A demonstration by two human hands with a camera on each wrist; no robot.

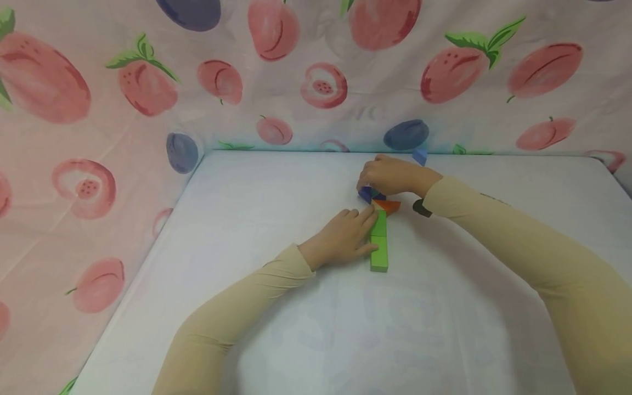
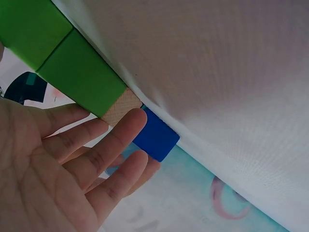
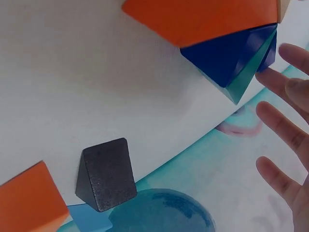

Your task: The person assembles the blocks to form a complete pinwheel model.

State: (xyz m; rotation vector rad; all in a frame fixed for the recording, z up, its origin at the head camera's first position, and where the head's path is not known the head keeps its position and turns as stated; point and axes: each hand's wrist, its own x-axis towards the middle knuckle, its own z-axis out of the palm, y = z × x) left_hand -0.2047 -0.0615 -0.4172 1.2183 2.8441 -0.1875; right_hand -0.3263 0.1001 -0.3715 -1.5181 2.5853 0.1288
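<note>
Nearest along the white table (image 1: 306,329) lies the near green block (image 1: 379,255), end to end with the far green block (image 1: 379,225). To their left the left hand (image 1: 343,238) is spread, its thumb at the near one, its fingertips about the row's far end. Beyond, an orange block (image 1: 390,207) juts rightward, then a blue block (image 1: 364,193) and a teal block (image 1: 376,193). Over these sits the right hand (image 1: 392,174), fingers loosely spread, a fingertip at the blue; its thumb's hold cannot be told.

The green pair looks settled, while the blue end seems unfinished. A black wedge (image 3: 108,174) and a light-blue block (image 3: 90,218) stand apart, apparently unused. The right wrist view adds a second orange block (image 3: 34,198), not visible from the head, and the wedge's slanting shape, mostly covered there. Only the left wrist view clearly shows a bare-wood face (image 2: 121,107) between green and blue.
</note>
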